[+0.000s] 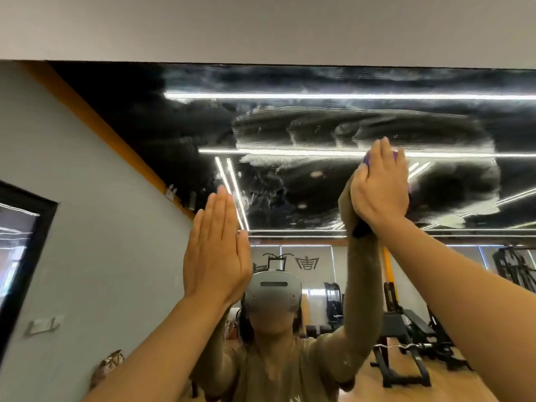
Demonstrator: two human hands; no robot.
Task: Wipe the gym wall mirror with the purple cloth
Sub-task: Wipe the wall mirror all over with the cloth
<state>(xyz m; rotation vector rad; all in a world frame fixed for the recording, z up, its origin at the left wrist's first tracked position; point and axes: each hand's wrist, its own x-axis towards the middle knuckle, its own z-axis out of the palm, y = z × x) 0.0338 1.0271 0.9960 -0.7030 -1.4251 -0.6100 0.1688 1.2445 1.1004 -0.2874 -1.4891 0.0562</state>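
Two bare hands raised. Left hand (216,250): flat, fingers straight and together, palm on mirror (319,126), holding nothing. Right hand (380,184): fingers straight, pressing purple cloth (367,161) against glass; cloth mostly hidden. Glossy glass shows streaky wet smears. Reflected: two weight benches.

Both hands lie on the mirror (319,126), the left hand (216,250) lower and left of the right hand (380,184). The cloth (366,160) sits between the right hand and the glass, near the mirror's top edge.

purple cloth (366,159) peeking out, mirror (319,126) all smeary white streaks over black, grey wall (95,198) with an orange stripe (95,123), olive-tan shirt (261,369), white headset (274,294).
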